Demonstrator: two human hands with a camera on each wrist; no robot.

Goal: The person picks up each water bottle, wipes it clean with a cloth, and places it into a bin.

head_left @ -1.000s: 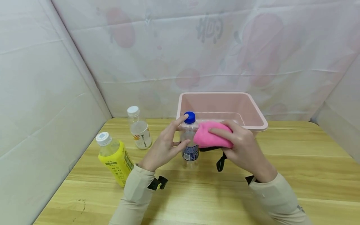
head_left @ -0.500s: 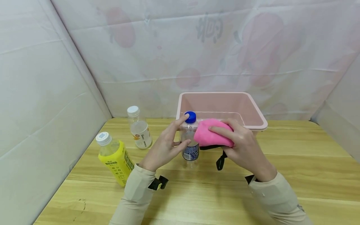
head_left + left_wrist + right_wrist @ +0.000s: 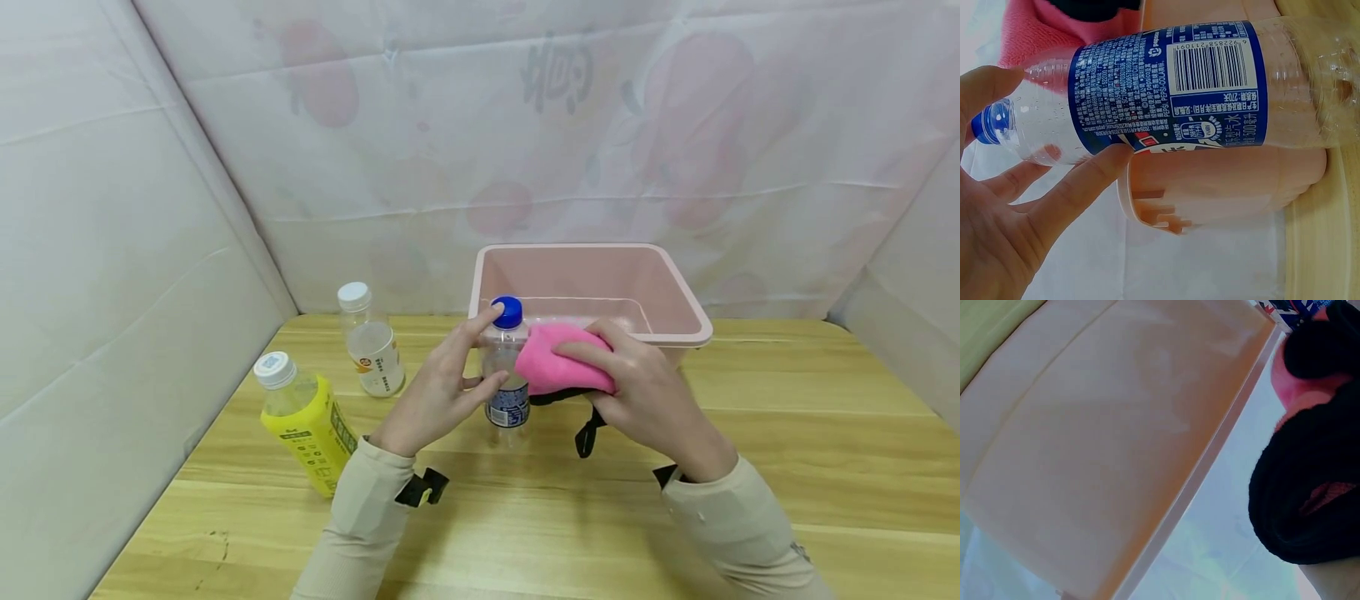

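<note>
In the head view a clear plastic soda bottle point(image 3: 507, 408) with a blue cap and blue label stands upright in the middle. My left hand point(image 3: 442, 387) grips it, forefinger at the cap and thumb at the label. The left wrist view shows the label's barcode side on the bottle point(image 3: 1210, 87). My right hand point(image 3: 648, 387) holds a bunched pink cloth point(image 3: 558, 358) against the bottle's upper right side. The cloth has a black ribbed edge point(image 3: 1297, 487) and a dangling black loop point(image 3: 588, 437). Part of the bottle is hidden behind the cloth.
Just behind the bottle stands a pale pink plastic bin point(image 3: 682, 292). A white-capped clear bottle point(image 3: 372, 354) and a yellow-labelled bottle point(image 3: 307, 429) stand to the left on the wooden table point(image 3: 810, 442). White printed fabric walls point(image 3: 420, 167) enclose the table.
My right hand and the pink cloth shift slightly up, then back down and a little left along the bottle. My left hand and the bottle stay nearly still.
</note>
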